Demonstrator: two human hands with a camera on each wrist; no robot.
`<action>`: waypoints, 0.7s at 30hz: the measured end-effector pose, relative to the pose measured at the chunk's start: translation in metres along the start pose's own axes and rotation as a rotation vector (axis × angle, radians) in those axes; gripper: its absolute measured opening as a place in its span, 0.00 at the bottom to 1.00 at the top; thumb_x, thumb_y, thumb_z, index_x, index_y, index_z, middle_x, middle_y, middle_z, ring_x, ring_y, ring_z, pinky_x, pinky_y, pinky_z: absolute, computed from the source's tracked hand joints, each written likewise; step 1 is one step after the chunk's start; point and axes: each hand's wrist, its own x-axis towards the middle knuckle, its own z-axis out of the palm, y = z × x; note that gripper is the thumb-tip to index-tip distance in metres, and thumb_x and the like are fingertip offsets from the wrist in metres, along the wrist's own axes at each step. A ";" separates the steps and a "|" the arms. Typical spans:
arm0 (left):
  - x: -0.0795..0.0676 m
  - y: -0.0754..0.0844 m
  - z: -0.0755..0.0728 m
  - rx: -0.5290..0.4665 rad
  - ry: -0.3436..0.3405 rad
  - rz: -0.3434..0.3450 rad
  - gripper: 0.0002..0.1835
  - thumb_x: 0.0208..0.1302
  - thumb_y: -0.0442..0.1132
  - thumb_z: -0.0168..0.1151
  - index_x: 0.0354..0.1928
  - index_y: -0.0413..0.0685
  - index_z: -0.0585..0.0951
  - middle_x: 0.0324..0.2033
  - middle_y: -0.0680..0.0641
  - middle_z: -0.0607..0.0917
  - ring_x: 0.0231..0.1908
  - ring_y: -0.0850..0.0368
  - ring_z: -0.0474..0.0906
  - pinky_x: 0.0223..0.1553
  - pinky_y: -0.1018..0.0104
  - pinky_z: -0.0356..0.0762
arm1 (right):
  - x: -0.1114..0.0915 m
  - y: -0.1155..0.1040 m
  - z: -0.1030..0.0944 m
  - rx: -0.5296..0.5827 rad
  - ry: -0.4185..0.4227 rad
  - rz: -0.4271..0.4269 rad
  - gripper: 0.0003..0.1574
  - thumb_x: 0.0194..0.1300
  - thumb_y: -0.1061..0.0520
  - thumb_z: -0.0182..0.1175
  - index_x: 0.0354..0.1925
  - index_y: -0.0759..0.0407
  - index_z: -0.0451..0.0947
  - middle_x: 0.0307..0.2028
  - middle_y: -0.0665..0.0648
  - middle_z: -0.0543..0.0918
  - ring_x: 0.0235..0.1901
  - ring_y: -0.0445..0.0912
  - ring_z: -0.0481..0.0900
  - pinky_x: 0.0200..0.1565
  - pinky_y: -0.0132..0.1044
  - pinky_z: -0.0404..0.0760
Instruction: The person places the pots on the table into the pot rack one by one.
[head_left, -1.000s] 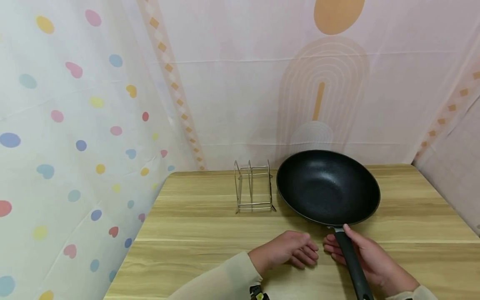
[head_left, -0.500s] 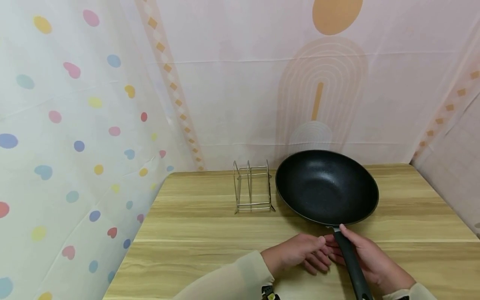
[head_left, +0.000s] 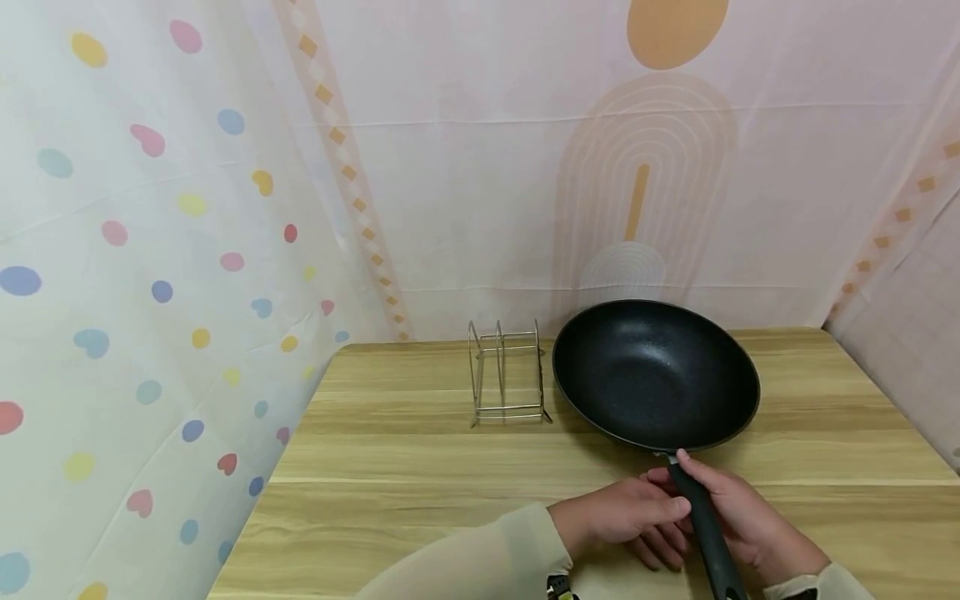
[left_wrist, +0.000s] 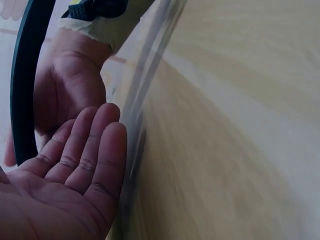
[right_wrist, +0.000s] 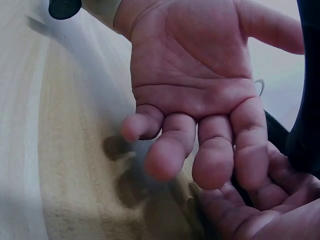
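Note:
A black frying pan [head_left: 656,375] with a dark handle [head_left: 705,529] stands at the right of the table, its inside facing up. My right hand [head_left: 757,525] holds the handle near the pan, thumb on top and fingers underneath. From the left, my left hand [head_left: 637,517] reaches to the handle; its thumb lies at the handle's side and its fingers are loosely bent below. In the right wrist view the left palm [right_wrist: 192,55] faces the camera, with right-hand fingers [right_wrist: 240,210] beneath. Whether the pan's base touches the table cannot be seen.
A wire rack [head_left: 506,375] with upright loops stands left of the pan on the wood-grain table [head_left: 375,492]. Patterned cloths [head_left: 465,192] hang behind the table and on both sides.
My left hand has moved right, from beside the handle until its thumb reaches it. The pan and my right hand have stayed nearly in place.

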 end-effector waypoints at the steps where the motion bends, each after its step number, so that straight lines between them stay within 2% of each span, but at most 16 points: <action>1: 0.002 0.001 0.002 0.006 -0.005 -0.004 0.32 0.85 0.53 0.46 0.61 0.26 0.79 0.53 0.23 0.84 0.57 0.24 0.80 0.34 0.64 0.87 | 0.000 0.000 0.000 0.002 -0.006 -0.001 0.38 0.88 0.41 0.30 0.57 0.52 0.87 0.53 0.48 0.86 0.51 0.40 0.84 0.55 0.32 0.81; 4: 0.005 0.002 0.007 0.017 -0.009 -0.022 0.32 0.85 0.53 0.45 0.60 0.26 0.80 0.52 0.21 0.83 0.56 0.23 0.80 0.28 0.69 0.83 | 0.000 0.000 0.000 0.006 -0.026 -0.004 0.39 0.88 0.40 0.29 0.58 0.53 0.86 0.54 0.50 0.86 0.54 0.42 0.84 0.57 0.34 0.81; 6: 0.008 0.003 0.009 0.024 -0.006 -0.037 0.32 0.85 0.54 0.45 0.59 0.27 0.81 0.52 0.22 0.83 0.54 0.26 0.83 0.26 0.71 0.81 | 0.000 -0.001 0.000 0.005 -0.042 -0.005 0.40 0.88 0.40 0.28 0.59 0.52 0.86 0.55 0.50 0.86 0.55 0.43 0.84 0.59 0.35 0.81; 14: 0.016 0.003 0.016 0.000 -0.012 -0.052 0.33 0.86 0.54 0.44 0.57 0.25 0.81 0.50 0.19 0.82 0.50 0.24 0.84 0.25 0.70 0.81 | -0.001 -0.003 -0.002 -0.029 -0.045 0.003 0.42 0.88 0.40 0.26 0.60 0.53 0.86 0.57 0.49 0.86 0.57 0.41 0.82 0.60 0.34 0.80; 15: 0.017 0.003 0.017 0.001 -0.013 -0.050 0.33 0.86 0.54 0.44 0.57 0.24 0.81 0.49 0.18 0.82 0.50 0.23 0.83 0.24 0.70 0.81 | -0.001 -0.003 -0.003 -0.031 -0.052 0.004 0.42 0.87 0.40 0.26 0.61 0.53 0.85 0.58 0.48 0.86 0.58 0.41 0.82 0.60 0.34 0.80; 16: 0.018 0.003 0.018 0.009 -0.012 -0.050 0.34 0.86 0.54 0.44 0.56 0.24 0.82 0.48 0.18 0.82 0.46 0.26 0.86 0.24 0.70 0.81 | -0.002 -0.003 -0.003 -0.029 -0.060 0.003 0.42 0.87 0.40 0.25 0.61 0.54 0.85 0.59 0.48 0.86 0.58 0.41 0.82 0.61 0.34 0.79; 21: 0.022 0.006 0.021 0.030 -0.009 -0.042 0.34 0.86 0.54 0.43 0.55 0.25 0.83 0.43 0.19 0.84 0.45 0.25 0.86 0.24 0.68 0.83 | -0.003 -0.004 -0.004 -0.023 -0.110 -0.018 0.43 0.87 0.41 0.24 0.64 0.55 0.83 0.61 0.48 0.84 0.60 0.41 0.81 0.62 0.33 0.79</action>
